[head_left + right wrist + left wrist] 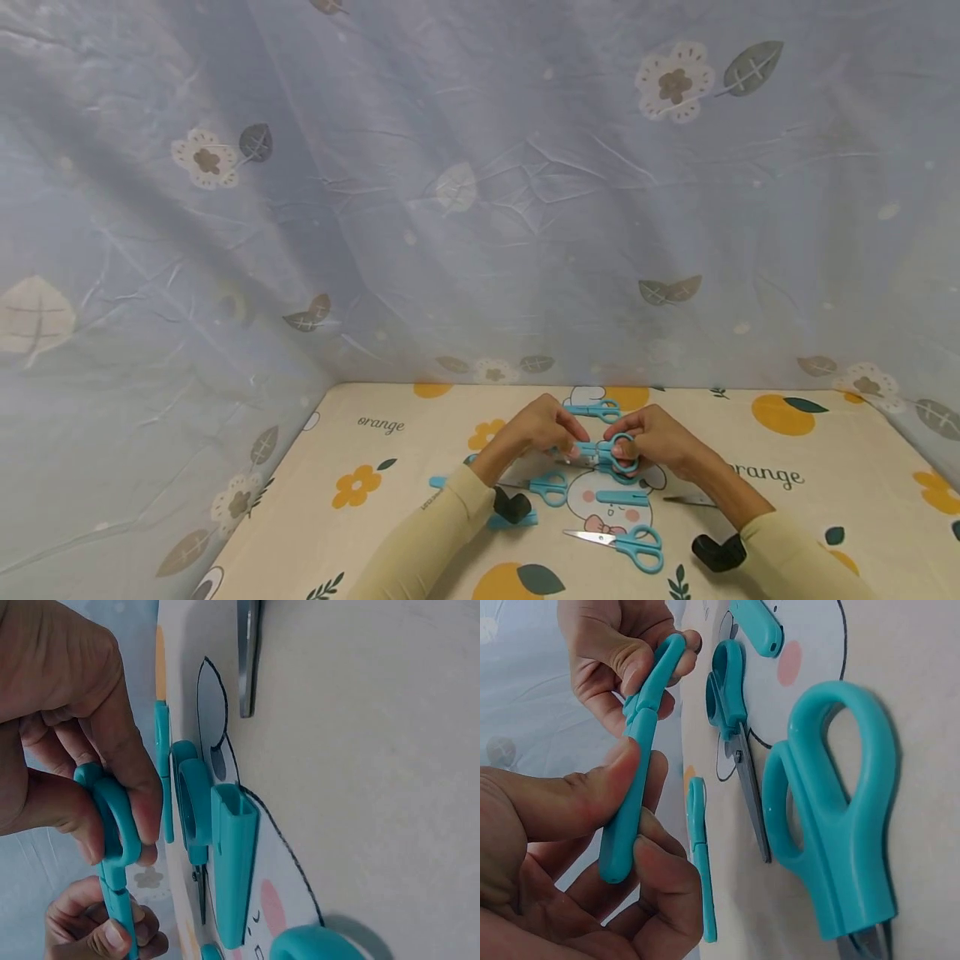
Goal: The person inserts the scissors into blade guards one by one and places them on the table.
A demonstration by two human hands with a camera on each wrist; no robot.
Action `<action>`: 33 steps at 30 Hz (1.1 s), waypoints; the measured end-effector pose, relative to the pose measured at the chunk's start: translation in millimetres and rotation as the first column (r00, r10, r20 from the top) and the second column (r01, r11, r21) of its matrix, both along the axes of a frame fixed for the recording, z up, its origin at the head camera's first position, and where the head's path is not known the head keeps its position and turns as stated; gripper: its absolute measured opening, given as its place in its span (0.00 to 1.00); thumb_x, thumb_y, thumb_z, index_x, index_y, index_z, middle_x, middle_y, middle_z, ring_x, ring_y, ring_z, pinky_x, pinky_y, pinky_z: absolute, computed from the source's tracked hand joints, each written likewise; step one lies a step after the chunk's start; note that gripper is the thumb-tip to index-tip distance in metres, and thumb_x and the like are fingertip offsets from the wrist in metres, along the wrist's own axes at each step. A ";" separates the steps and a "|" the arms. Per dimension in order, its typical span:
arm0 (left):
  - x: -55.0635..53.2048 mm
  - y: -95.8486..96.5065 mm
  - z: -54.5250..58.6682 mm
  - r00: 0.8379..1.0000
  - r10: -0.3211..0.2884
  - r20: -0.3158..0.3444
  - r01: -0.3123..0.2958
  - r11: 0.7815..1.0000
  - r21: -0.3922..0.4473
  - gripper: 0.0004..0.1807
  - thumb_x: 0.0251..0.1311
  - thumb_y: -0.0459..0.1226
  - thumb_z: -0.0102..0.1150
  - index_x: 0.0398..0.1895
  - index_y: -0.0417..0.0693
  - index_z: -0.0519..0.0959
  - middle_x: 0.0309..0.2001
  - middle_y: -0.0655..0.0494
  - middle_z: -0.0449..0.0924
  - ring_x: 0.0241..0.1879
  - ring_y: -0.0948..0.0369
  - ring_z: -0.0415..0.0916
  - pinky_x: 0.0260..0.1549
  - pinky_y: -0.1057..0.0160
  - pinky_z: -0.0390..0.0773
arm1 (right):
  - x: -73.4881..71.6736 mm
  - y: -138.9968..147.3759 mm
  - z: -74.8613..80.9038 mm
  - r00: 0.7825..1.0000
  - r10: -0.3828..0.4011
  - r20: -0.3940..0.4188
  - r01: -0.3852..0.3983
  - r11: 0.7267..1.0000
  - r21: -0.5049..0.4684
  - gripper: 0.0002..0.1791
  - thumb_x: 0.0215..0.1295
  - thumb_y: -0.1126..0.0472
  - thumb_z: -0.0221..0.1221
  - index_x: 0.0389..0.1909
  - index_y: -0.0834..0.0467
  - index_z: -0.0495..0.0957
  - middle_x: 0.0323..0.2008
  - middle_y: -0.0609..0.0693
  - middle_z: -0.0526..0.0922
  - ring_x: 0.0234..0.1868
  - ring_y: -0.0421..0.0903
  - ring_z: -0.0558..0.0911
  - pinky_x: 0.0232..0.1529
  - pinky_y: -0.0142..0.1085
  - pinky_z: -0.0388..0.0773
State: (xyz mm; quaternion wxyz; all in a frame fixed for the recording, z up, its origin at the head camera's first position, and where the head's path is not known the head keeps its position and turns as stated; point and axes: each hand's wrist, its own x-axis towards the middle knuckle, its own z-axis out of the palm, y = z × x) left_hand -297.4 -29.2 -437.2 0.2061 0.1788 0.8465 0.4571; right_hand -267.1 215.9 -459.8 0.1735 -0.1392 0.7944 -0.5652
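Note:
Between the two hands is a pair of scissors (118,817) with turquoise handles, its blades hidden in a turquoise blade cover (626,810). My left hand (550,425) pinches the cover between thumb and fingers. The right hand (658,437) grips the finger loops. Cover and handles meet end to end in the left wrist view. Just below them on the cloth lies another pair of scissors (729,690) with bare blades. A loose blade cover (622,497) lies nearer the front, with a bare-bladed pair of scissors (637,546) in front of it.
Covered scissors (596,410) lie behind the hands. More bare scissors (551,487) and a loose cover (517,520) are near the left forearm. A metal blade (686,500) shows beside the right forearm, which hides the rest. A patterned curtain (480,250) hangs behind the tablecloth (420,508).

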 end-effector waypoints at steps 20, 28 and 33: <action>2.1 4.3 -1.6 1.000 0.005 0.024 -0.006 1.000 0.021 0.08 0.57 0.24 0.74 0.38 0.41 0.93 0.36 0.51 0.92 0.29 0.64 0.79 0.29 0.62 0.81 | 2.2 1.3 3.9 1.000 -0.011 -0.018 0.012 0.999 0.043 0.19 0.73 0.67 0.66 0.57 0.76 0.80 0.30 0.53 0.89 0.30 0.45 0.86 0.35 0.39 0.89; -6.3 0.2 -2.3 0.995 -0.014 0.103 0.011 1.000 0.027 0.09 0.58 0.25 0.73 0.40 0.42 0.93 0.34 0.51 0.92 0.28 0.64 0.79 0.25 0.65 0.76 | -3.5 5.9 1.2 0.998 0.062 -0.018 -0.061 0.996 0.069 0.21 0.76 0.63 0.65 0.60 0.73 0.79 0.33 0.54 0.90 0.35 0.47 0.86 0.40 0.44 0.90; -12.2 -2.2 -3.2 0.993 -0.022 0.120 0.018 0.999 0.041 0.10 0.60 0.25 0.72 0.42 0.42 0.93 0.37 0.52 0.93 0.29 0.64 0.79 0.26 0.65 0.74 | -8.2 8.4 2.5 0.999 0.046 -0.001 -0.046 0.995 0.086 0.25 0.75 0.60 0.67 0.65 0.72 0.78 0.41 0.57 0.90 0.41 0.48 0.89 0.45 0.45 0.90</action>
